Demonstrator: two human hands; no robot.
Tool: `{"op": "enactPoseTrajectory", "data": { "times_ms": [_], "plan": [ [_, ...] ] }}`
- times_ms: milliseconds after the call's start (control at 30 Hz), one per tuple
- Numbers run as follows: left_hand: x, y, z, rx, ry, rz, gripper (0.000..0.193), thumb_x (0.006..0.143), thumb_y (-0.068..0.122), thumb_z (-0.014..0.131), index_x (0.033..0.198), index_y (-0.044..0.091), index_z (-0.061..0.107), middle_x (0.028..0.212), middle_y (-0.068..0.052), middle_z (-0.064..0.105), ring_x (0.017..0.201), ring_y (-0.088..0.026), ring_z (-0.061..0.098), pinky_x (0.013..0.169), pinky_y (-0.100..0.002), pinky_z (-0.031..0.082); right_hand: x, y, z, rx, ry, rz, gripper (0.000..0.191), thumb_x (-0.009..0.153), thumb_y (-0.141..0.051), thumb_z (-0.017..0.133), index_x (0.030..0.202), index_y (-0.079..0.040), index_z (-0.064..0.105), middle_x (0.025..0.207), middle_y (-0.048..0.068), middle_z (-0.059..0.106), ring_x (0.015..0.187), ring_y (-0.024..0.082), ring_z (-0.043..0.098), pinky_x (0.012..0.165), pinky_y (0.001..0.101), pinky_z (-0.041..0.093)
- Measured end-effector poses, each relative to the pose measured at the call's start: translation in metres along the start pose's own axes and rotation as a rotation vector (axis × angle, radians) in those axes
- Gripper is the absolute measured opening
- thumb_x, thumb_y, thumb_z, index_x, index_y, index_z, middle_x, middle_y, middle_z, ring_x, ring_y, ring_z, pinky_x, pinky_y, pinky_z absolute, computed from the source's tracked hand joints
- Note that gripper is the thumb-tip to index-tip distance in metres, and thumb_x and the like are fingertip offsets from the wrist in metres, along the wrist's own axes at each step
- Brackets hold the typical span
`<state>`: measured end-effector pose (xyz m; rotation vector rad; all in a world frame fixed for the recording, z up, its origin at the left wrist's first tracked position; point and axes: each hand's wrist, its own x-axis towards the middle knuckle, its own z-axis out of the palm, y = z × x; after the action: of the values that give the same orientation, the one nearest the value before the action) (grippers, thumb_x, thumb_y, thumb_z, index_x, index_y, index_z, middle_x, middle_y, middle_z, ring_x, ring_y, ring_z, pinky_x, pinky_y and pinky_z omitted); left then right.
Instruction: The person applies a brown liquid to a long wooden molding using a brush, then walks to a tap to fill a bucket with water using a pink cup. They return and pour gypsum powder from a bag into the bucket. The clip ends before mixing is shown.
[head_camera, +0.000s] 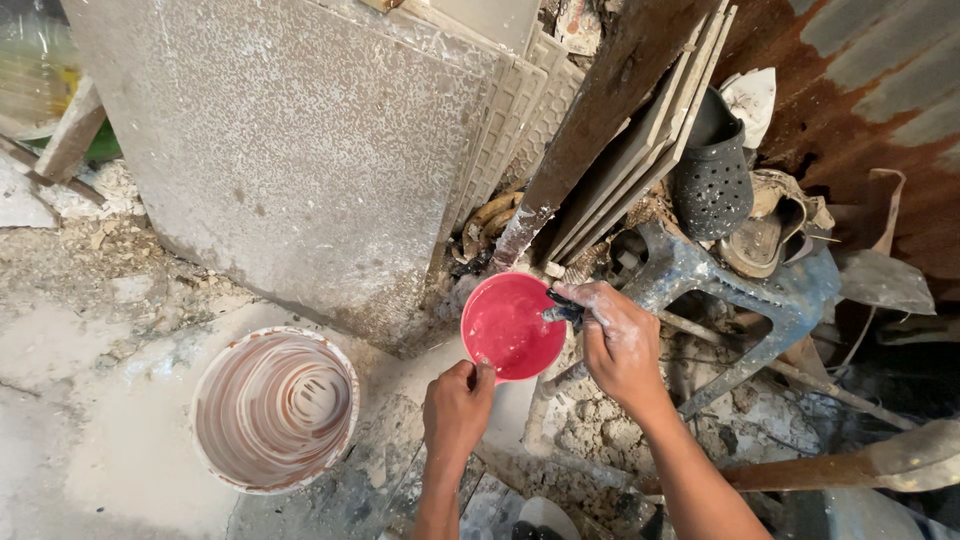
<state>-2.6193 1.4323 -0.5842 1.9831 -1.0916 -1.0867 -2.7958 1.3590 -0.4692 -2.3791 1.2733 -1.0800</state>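
- Landmark: the red bowl (512, 326), held up off the floor (90, 430), tilted so its inside faces the camera.
- Left hand (457, 408): below the bowl, grip clenched on the lower rim, thumb on the inside edge.
- Right hand (622, 340): right of the bowl, grip closed round a dark tool (562, 306) whose tip reaches in over the right rim. Whether it is a brush or a scraper cannot be told.
- Bowl contents: a thin whitish smear on the inner wall. No standing liquid can be made out.
- Bucket (275, 408): left of and below the bowl, on the floor, well apart from both hands. Its inside is streaked white and brown.
- Behind the bowl: a large grey slab (290, 150) leaning upright, and a stack of tiles (640, 140) tilted against it.
- Right of the bowl: a blue stool (740, 290), spattered, with a dark perforated clog (712, 175) and other worn footwear on it.
- Ground beneath the bowl: rubble and dried paste.
- Judgement on method: the work appears to be scraping or wiping the bowl's inner wall. The rim hold is thin, so pressure from the tool should be directed toward the left palm, not away from it.
- Judgement: turning the bowl a little at a time would bring each part of the wall under the tool.
- Risk, as judged: a hard push at the far rim could twist the bowl out of the left grip.
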Motion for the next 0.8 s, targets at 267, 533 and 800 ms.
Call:
{"op": "enactPoseTrajectory", "data": {
  "times_ms": [267, 533, 800],
  "plan": [
    [0.0014, -0.0022, 0.0012, 0.028, -0.021, -0.046, 0.040, 0.094, 0.036, 0.062, 0.075, 0.002, 0.067, 0.061, -0.014, 0.065, 0.054, -0.028, 0.060, 0.058, -0.043, 0.046, -0.0024, 0.0026, 0.0013, -0.032, -0.015, -0.001, 0.043, 0.084, 0.007, 0.047, 0.116, -0.009, 0.071, 0.101, 0.012, 0.070, 0.073, 0.029, 0.065, 0.066, 0.0410, 0.051],
    [-0.0002, -0.0022, 0.0009, -0.003, -0.034, -0.080, 0.038, 0.093, 0.036, 0.063, 0.076, 0.003, 0.068, 0.062, -0.012, 0.066, 0.054, -0.025, 0.061, 0.058, -0.042, 0.047, -0.0001, 0.0001, 0.0007, -0.020, -0.012, 0.006, 0.044, 0.084, 0.008, 0.048, 0.117, -0.009, 0.072, 0.098, 0.013, 0.070, 0.070, 0.028, 0.064, 0.065, 0.0411, 0.051],
    [-0.0005, -0.0083, 0.0062, 0.013, 0.007, -0.013, 0.039, 0.090, 0.038, 0.067, 0.077, 0.001, 0.069, 0.065, -0.016, 0.068, 0.058, -0.031, 0.066, 0.060, -0.044, 0.049, -0.0019, -0.0032, -0.0012, 0.002, -0.003, 0.007, 0.042, 0.088, 0.009, 0.046, 0.117, -0.007, 0.072, 0.092, 0.013, 0.069, 0.065, 0.026, 0.062, 0.062, 0.0377, 0.051]
  ]
}}
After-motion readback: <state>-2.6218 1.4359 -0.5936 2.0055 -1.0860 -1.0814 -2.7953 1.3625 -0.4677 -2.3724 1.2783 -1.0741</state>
